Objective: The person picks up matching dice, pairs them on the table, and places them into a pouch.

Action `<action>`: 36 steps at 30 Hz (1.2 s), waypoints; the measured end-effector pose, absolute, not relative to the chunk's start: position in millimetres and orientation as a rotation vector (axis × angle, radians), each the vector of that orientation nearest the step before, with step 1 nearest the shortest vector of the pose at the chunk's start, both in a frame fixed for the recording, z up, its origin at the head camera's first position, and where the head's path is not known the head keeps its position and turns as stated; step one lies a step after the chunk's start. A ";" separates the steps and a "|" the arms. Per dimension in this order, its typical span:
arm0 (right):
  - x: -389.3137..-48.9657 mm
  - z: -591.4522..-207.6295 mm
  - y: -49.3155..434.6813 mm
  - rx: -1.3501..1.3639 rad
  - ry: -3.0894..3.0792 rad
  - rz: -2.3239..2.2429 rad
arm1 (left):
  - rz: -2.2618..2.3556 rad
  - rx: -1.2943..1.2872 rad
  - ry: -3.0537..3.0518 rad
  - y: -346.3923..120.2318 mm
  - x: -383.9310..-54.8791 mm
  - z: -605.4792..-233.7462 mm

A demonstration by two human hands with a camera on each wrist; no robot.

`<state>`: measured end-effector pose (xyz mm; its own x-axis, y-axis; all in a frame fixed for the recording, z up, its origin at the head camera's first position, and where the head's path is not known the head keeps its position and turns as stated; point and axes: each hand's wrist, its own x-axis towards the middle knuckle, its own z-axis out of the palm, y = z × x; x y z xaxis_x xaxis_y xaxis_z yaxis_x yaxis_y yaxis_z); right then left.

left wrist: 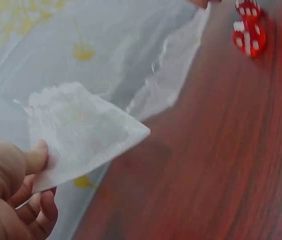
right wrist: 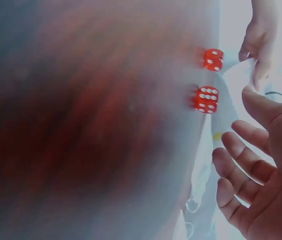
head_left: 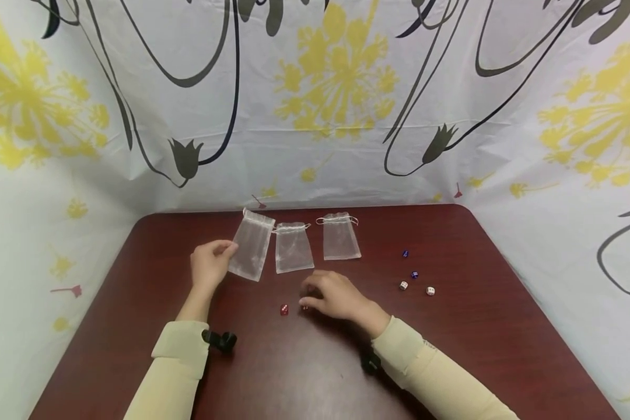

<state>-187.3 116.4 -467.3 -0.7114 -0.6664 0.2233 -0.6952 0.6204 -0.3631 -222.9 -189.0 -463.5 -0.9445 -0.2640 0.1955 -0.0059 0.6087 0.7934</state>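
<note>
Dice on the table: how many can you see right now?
6. Two red dice lie by the right hand; two blue dice and two white dice sit further right. More may hide under that hand.

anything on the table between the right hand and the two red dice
Nothing: the right wrist view shows only bare table between the right hand and the two red dice.

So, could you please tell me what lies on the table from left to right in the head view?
Left hand holding the left pouch → middle pouch → right pouch → upper blue die → lower blue die → right-hand white die.
</note>
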 end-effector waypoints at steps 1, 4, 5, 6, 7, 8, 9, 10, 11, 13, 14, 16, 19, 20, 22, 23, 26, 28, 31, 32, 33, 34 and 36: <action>-188.0 -465.8 116.9 1.150 -2.757 0.671 | -1.279 0.212 -2.518 -186.1 -221.0 -460.2; -190.8 -458.4 118.0 1.104 -2.726 0.702 | -1.359 0.194 -2.436 -177.6 -214.1 -450.7; -192.0 -455.2 118.2 1.091 -2.705 0.729 | -1.387 0.187 -2.407 -174.8 -211.1 -447.6; -193.0 -451.5 118.4 1.082 -2.682 0.770 | -1.417 0.176 -2.379 -171.9 -207.9 -444.7; -194.3 -447.5 118.5 1.071 -2.655 0.813 | -1.443 0.168 -2.353 -169.2 -204.6 -442.1; -195.6 -443.0 118.3 1.063 -2.624 0.863 | -1.476 0.156 -2.326 -166.5 -201.3 -439.8; -196.9 -438.5 118.1 1.058 -2.586 0.921 | -1.511 0.146 -2.300 -163.7 -197.7 -437.7; -198.0 -433.8 117.9 1.051 -2.542 0.980 | -1.549 0.135 -2.275 -160.9 -194.1 -436.1; -199.1 -429.2 117.4 1.041 -2.500 1.040 | -1.588 0.121 -2.250 -158.1 -190.4 -434.5; -201.1 -420.4 116.3 1.010 -2.429 1.136 | -1.662 0.092 -2.204 -152.6 -183.0 -432.0; -201.8 -416.2 115.6 0.990 -2.395 1.177 | -1.695 0.078 -2.184 -149.7 -179.4 -430.9; -202.5 -408.3 113.8 0.946 -2.337 1.260 | -1.747 0.041 -2.150 -144.4 -172.6 -428.7; -201.9 -398.9 110.3 0.889 -2.270 1.372 | -1.758 -0.015 -2.134 -137.2 -163.9 -425.5; -201.6 -396.6 109.0 0.875 -2.249 1.402 | -1.753 -0.035 -2.136 -135.1 -161.4 -424.7; -200.7 -393.0 106.6 0.854 -2.218 1.449 | -1.735 -0.066 -2.147 -131.7 -157.6 -424.0; -200.3 -391.8 105.6 0.845 -2.208 1.460 | -1.720 -0.076 -2.159 -130.4 -155.8 -423.8; -199.4 -389.5 103.5 0.846 -2.184 1.466 | -1.696 -0.120 -2.189 -128.2 -152.1 -423.6; -198.5 -388.4 103.1 0.869 -2.175 1.447 | -1.667 -0.167 -2.212 -128.6 -150.7 -422.3; -196.9 -385.5 103.8 0.927 -2.156 1.398 | -1.608 -0.279 -2.235 -131.5 -149.9 -415.6; -196.7 -384.5 104.3 0.950 -2.147 1.376 | -1.579 -0.319 -2.237 -132.9 -150.0 -411.7; -196.6 -383.4 104.7 0.972 -2.140 1.352 | -1.541 -0.361 -2.238 -134.6 -150.2 -407.2; -196.5 -382.2 105.1 0.996 -2.130 1.328 | -1.508 -0.401 -2.238 -136.4 -150.4 -402.1; -197.0 -380.5 105.5 1.053 -2.102 1.289 | -1.409 -0.483 -2.240 -139.8 -150.1 -390.3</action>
<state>-197.0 105.5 -380.5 -0.6035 -0.3704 0.7062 -0.7973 0.2693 -0.5401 -150.1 -139.8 -390.3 -0.8384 0.0556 0.5422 0.5129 0.4174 0.7502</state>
